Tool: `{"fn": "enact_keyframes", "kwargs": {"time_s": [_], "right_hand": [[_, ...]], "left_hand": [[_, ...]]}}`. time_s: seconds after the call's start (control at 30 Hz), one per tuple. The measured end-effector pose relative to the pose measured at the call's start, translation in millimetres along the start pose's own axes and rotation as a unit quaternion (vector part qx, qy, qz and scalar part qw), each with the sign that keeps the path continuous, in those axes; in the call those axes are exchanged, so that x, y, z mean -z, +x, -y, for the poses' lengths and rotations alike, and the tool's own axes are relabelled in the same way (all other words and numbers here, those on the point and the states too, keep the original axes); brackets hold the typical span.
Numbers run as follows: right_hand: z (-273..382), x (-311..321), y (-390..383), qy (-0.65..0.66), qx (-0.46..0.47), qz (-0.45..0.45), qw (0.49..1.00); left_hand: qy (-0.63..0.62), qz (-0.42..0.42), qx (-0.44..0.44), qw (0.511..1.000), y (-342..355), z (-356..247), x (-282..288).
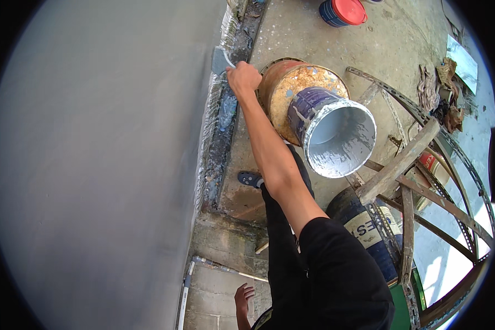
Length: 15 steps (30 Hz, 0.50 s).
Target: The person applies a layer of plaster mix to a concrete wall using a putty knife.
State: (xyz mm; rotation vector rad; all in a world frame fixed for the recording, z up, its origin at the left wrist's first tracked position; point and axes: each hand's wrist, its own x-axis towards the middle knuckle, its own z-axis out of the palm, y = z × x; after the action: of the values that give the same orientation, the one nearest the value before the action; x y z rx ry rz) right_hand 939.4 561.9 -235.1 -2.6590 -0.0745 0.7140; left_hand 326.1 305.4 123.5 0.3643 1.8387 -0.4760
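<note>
In my right hand point(245, 80) is a small paint roller point(219, 60), its grey cover against the lower edge of a smooth grey wall point(104, 154). The fingers are closed round its handle, which the hand hides; a bent white wire shows beside the cover. My left hand point(244, 298) hangs low near the bottom edge, fingers apart and holding nothing. Beneath my right forearm, a paint-streaked purple bucket point(318, 113) with pale grey paint inside stands on a rusty drum point(280, 113). A rough, unpainted strip point(210, 121) runs along the wall's base.
Right of me is a frame of wooden beams and perforated metal bars point(399, 159), with a dark blue drum point(363, 231) under it. A red-lidded bucket point(349, 11) stands farther off. Crumpled rags point(440, 91) lie at right. A pole point(183, 297) is near the wall below.
</note>
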Motion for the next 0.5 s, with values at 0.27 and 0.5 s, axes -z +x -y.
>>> {"fn": "enact_keyframes", "kwargs": {"time_s": [0.27,0.5], "right_hand": [[11.6,18.7,-39.9,0.01,0.095,-0.022,0.995],[7.3,17.2,-38.7,0.066,0.01,-0.029,0.997]], "left_hand": [[-0.014,0.008,0.016,1.0,0.6,22.5,3.7],[-0.009,0.015,-0.031,0.999,7.9,18.9,4.3]]}}
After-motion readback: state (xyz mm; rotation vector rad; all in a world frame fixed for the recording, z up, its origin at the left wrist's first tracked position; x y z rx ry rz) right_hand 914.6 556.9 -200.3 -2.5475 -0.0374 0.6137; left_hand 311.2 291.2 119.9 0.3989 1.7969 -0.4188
